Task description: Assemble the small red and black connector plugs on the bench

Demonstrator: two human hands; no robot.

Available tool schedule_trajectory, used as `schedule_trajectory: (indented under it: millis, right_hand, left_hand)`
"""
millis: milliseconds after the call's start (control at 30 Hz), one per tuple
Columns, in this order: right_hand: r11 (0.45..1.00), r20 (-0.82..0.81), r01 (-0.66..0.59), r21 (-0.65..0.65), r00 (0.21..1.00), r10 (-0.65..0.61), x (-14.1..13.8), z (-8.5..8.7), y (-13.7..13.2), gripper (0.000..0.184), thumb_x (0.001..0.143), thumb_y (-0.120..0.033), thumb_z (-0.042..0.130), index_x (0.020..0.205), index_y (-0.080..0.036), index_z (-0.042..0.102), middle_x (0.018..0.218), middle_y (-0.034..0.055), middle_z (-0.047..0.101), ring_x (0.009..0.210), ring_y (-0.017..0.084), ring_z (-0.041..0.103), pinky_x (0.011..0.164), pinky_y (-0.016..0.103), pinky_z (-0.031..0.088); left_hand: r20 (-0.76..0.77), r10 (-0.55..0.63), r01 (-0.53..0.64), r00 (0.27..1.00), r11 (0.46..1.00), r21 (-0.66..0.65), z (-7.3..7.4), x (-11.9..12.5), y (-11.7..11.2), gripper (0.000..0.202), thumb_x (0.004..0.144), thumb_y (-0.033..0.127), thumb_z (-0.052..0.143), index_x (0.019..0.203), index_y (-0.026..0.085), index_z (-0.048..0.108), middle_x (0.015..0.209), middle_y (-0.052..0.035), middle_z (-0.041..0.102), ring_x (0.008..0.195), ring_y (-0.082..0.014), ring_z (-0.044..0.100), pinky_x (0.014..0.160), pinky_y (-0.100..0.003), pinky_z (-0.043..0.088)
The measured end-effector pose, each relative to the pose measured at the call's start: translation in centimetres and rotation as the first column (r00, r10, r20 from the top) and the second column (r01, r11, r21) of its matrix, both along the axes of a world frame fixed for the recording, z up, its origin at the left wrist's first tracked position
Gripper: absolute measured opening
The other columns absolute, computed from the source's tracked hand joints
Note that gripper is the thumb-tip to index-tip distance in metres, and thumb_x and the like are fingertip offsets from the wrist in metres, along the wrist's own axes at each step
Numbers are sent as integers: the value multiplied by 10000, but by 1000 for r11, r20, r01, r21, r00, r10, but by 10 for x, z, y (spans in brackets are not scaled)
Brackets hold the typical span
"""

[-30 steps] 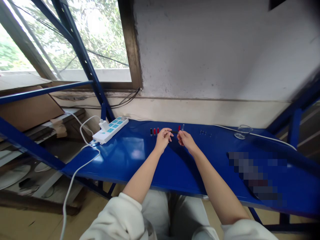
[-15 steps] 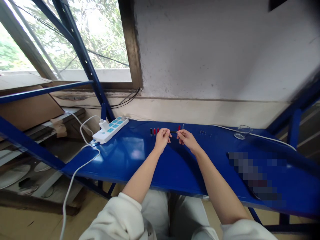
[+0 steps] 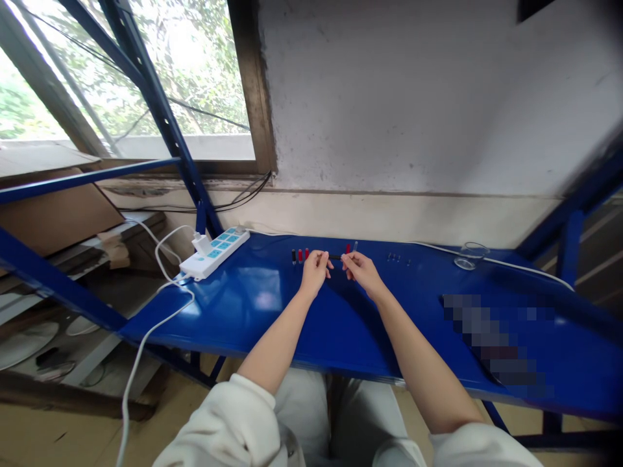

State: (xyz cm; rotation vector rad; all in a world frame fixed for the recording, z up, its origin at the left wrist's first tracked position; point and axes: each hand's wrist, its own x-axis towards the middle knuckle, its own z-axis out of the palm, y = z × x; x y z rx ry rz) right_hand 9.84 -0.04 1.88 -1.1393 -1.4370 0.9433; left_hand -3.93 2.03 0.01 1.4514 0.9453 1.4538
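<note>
Little has moved since the first frame: the right hand (image 3: 361, 268) has slipped slightly inward toward the left hand (image 3: 315, 272), while the small upright pieces on the table stand where they were.

Nearest the camera, the person's pale, fleecy sleeves (image 3: 233, 425) are pushed back, which leaves the forearms bare and presumably keeps cloth off the small parts. Both forearms reach over a glossy blue tabletop (image 3: 263, 324). To the right lies a dark, elongated object (image 3: 487, 337), pixelated beyond recognition.

The hands meet around a slender black tube (image 3: 335, 257), held crosswise in the gap between them. The left hand pinches its left end between thumb and fingers; the right fingertips pinch its other end. Gripping both ends probably keeps it steady and level, though at this size the exact finger contact is hard to make out.

Just beyond the left hand, a short black cylinder (image 3: 294, 255) and red cylinders (image 3: 300, 255) stand in a row, seemingly ordered for easy reach. Behind the right fingertips are another red cylinder (image 3: 348, 248) and a slim clear tube (image 3: 355, 246), its base hidden. Farther right are tiny clear pieces (image 3: 393, 257) and a round transparent cup (image 3: 471, 255).
</note>
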Motion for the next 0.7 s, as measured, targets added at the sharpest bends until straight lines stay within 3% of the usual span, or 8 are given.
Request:
schedule_trajectory:
  millis: [267,533,700]
  right_hand:
    - [998,-74,61,-34,995,-63,1,2,0,316,693,-489,563,683,-177,517,573,-26,525,411,68,439,409,210,303]
    - [982,-173,181,-53,967,-188,4,0,3,256,675,-420,584,624,-183,500,493,-41,482,396,73,417,402,214,292]
    - [978,-160,208,-30,965,-210,5,-4,6,266,664,-431,594,740,-178,565,616,-9,543,477,85,453,413,207,316]
  left_hand:
    - [56,85,-85,995,996,13,-3,-1,3,268,834,432,420,829,166,442,645,33,533,374,-39,444,394,-178,392]
    - [70,93,-93,993,996,-3,-4,-2,5,247,829,416,427,830,169,438,639,37,533,366,-39,439,394,-184,399]
    - [-15,3,-3,1000,999,-43,-4,0,3,249,797,397,485,801,148,485,603,25,552,376,-44,456,402,-175,363]
